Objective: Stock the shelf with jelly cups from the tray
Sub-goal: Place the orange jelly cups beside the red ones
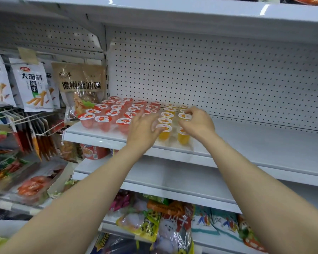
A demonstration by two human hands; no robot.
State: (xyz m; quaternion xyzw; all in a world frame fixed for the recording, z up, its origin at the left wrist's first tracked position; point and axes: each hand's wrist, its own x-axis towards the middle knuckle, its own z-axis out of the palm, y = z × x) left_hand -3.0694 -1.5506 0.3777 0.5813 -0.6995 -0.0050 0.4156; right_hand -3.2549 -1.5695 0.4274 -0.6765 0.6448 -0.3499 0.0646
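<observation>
Both hands are up at the white shelf (246,136), working on the yellow rows. Her or his left hand (142,132) is spread, fingers straight and reaching toward the front orange jelly cup (164,132), holding nothing that shows. At the second column the right hand (197,121) has its fingers curled over the lid of another orange jelly cup (184,116), seemingly pinching it into line. I judge this as the placing-and-straightening step; no tray is in view, so the next move likely means going back for more cups and extending the columns rightward, where the shelf lies bare. Red jelly cups (116,112) stand in tidy rows at the left end, small clear tubs with printed foil lids, orange ones just beside them.
</observation>
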